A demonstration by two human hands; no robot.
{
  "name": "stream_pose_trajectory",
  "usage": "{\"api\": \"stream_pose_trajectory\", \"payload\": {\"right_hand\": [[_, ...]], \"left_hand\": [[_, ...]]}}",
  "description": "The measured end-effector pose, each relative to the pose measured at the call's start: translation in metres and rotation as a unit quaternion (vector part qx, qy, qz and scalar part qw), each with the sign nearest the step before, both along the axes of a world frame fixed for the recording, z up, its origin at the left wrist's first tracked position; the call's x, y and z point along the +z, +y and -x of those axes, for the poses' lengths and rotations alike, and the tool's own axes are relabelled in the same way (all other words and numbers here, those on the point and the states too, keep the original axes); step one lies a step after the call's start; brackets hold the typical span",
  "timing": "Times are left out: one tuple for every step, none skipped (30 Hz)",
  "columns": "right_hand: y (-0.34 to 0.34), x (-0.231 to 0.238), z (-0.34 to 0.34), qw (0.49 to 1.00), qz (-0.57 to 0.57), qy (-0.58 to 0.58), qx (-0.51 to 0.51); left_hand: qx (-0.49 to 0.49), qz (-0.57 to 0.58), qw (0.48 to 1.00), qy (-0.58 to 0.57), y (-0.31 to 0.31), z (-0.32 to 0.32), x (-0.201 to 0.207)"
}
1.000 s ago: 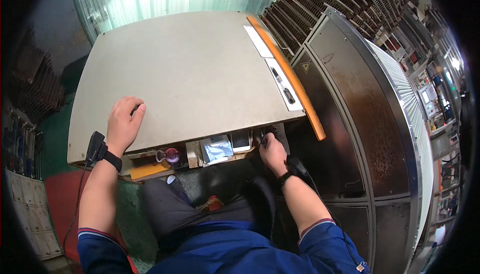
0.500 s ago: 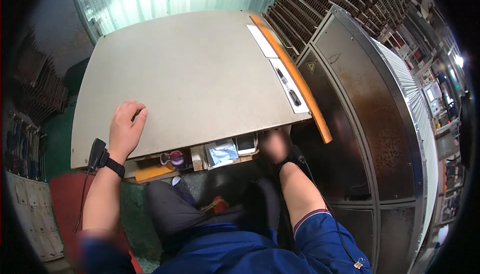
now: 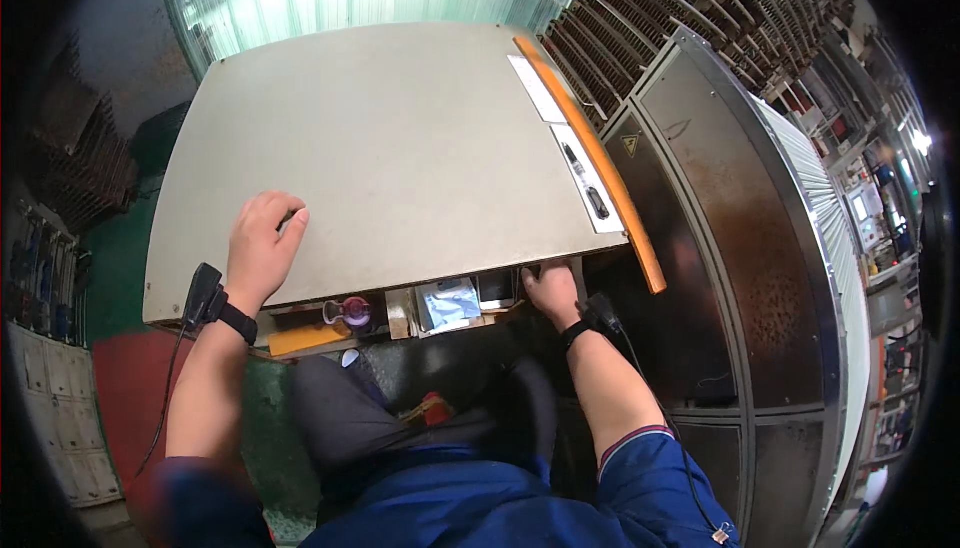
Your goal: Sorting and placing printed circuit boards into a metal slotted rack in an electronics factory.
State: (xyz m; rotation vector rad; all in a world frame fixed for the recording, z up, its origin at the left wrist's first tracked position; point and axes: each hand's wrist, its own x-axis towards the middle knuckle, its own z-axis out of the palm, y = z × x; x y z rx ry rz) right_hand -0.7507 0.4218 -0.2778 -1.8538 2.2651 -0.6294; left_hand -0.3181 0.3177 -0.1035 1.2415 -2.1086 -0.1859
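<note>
My left hand (image 3: 266, 245) rests on the near left part of the grey tabletop (image 3: 380, 138). Its fingers curl loosely, the thumb stands apart from them, and nothing is held. Under the table's front edge, at the right end of the open shelf, my right hand (image 3: 552, 290) reaches in. Its fingertips are hidden there, so whether they grip anything cannot be seen. Beside it on the shelf lie a dark, flat, phone-like thing (image 3: 496, 290) and a silvery-blue packet (image 3: 449, 304). Farther left sit a purple-lidded bottle (image 3: 352, 314) and a yellow-orange flat piece (image 3: 308, 338).
Along the table's right edge runs an orange strip (image 3: 590, 163), beside a white card (image 3: 588, 183) with a black pen (image 3: 597, 200). A tall metal cabinet (image 3: 735, 138) stands close on the right. Metal racks (image 3: 690, 18) fill the far right. Cables hang from both wrists.
My right hand has moved slightly deeper under the table edge and is no longer blurred. My left hand stays on the tabletop. The whole view has shifted a little.
</note>
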Motion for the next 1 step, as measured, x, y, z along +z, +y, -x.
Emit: {"api": "stream_pose_trajectory", "payload": {"right_hand": [[-0.0007,0.0024,-0.0001,1.000,0.003,0.001,-0.001]], "left_hand": [[-0.003,0.003,1.000,-0.009,-0.0006,0.0001,0.0005]]}}
